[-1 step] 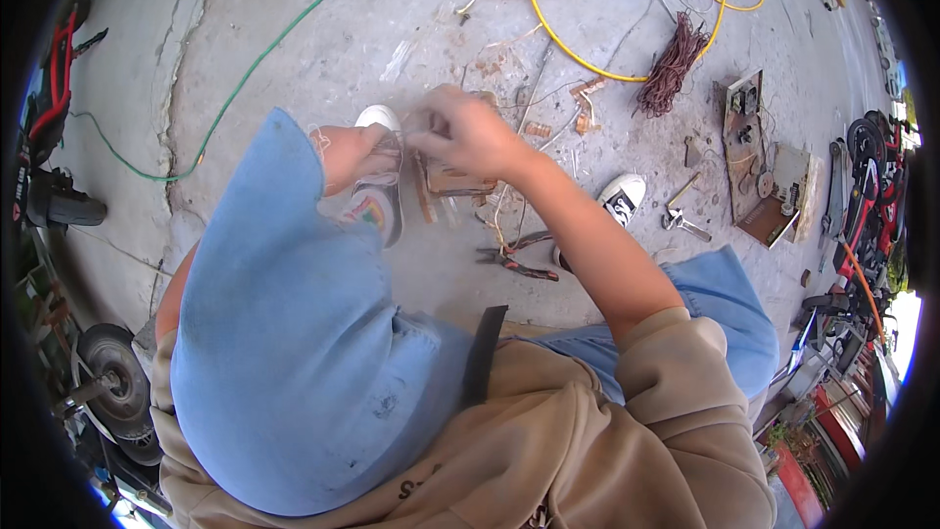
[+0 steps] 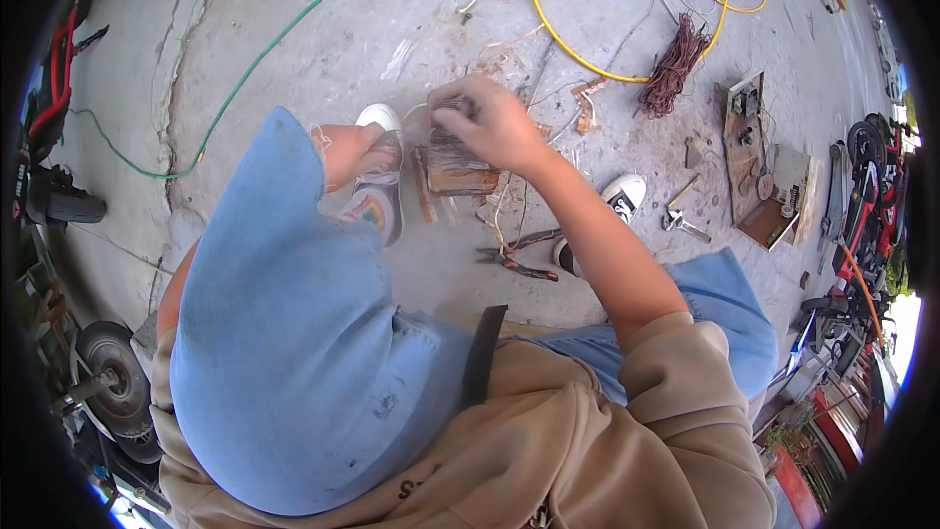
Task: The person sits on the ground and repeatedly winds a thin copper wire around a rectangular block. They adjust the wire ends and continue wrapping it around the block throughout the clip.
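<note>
My left hand (image 2: 347, 154) is closed beside my left shoe (image 2: 380, 119), with a dark greyish piece (image 2: 390, 149) at its fingertips whose kind I cannot make out. Over a worn wooden block (image 2: 460, 179) hangs my right hand (image 2: 493, 125), fingers curled and slightly blurred. What it pinches, if anything, is hidden. A thin pale strand (image 2: 415, 109) shows between the two hands. Close to the block, pliers (image 2: 516, 262) with dark and red handles lie spread on the concrete, and a thin wire (image 2: 500, 220) runs down to them.
Copper-coloured scraps (image 2: 587, 108) lie beyond my right hand. A bundle of reddish-brown wire (image 2: 674, 64) sits by a yellow hose (image 2: 578, 57). To the right are an adjustable wrench (image 2: 685, 225) and an opened metal casing (image 2: 769, 186). A green hose (image 2: 262, 57) curves across the left.
My right hand has moved right, away from my left hand, and now hovers over the wooden block, whose dark top shows more. My left hand has stayed by the shoe.
</note>
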Available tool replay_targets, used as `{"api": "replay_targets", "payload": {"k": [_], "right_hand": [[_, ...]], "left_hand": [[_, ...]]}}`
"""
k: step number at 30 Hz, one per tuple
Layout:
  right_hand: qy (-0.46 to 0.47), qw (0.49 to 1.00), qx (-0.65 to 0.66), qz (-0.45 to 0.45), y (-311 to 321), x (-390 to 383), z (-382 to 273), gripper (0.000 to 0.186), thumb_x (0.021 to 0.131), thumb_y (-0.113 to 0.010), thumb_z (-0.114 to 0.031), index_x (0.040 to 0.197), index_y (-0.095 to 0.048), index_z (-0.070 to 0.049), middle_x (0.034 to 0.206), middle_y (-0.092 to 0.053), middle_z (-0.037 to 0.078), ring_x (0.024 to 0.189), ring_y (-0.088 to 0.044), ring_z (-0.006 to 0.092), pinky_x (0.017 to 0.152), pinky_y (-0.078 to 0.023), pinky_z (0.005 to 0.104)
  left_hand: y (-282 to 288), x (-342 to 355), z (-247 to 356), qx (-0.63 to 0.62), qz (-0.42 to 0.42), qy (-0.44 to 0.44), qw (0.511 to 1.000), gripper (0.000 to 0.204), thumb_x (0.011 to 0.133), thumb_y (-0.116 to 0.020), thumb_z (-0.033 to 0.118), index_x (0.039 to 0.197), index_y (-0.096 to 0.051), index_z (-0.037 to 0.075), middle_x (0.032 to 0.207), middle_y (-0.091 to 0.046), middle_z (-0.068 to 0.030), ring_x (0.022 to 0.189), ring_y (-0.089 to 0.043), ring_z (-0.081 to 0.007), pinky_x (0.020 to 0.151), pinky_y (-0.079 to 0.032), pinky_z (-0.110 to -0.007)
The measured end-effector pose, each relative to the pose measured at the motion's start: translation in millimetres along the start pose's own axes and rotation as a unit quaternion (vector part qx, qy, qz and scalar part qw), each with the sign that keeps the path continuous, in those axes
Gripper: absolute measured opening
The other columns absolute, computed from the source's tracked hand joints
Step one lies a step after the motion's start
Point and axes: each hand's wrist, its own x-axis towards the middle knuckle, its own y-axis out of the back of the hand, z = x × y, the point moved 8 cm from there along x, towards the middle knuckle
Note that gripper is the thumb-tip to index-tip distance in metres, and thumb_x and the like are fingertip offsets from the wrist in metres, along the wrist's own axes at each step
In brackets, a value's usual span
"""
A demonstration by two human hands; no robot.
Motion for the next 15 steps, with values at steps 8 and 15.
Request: {"api": "replay_targets", "payload": {"k": [8,15], "right_hand": [[-0.355,0.875,0.328,0.040,-9.2,-80.1,162.7,0.025,0.091,-0.059,-0.011,0.108,-0.063,0.007,0.095,-0.067,0.008,0.081,-0.061,0.0127,0.073,-0.050,0.0271],[-0.368,0.809,0.452,-0.076,-59.1,-78.3,156.2,0.030,0.091,-0.057,-0.007,0.118,-0.059,0.007,0.104,-0.066,0.009,0.087,-0.062,0.0139,0.078,-0.049,0.0278]], "left_hand": [[-39.9,23.1,-14.8,-0.018,-0.028,-0.019,0.999,0.037,0.096,-0.050,0.039,0.096,-0.060,0.003,0.085,-0.065,-0.0209,0.081,-0.063,-0.0387,0.071,-0.047,-0.046],[-63.0,59.9,0.9,-0.117,0.050,0.048,0.991,0.034,0.094,-0.045,0.030,0.100,-0.064,0.002,0.089,-0.066,-0.0222,0.086,-0.062,-0.0404,0.077,-0.049,-0.047]]}}
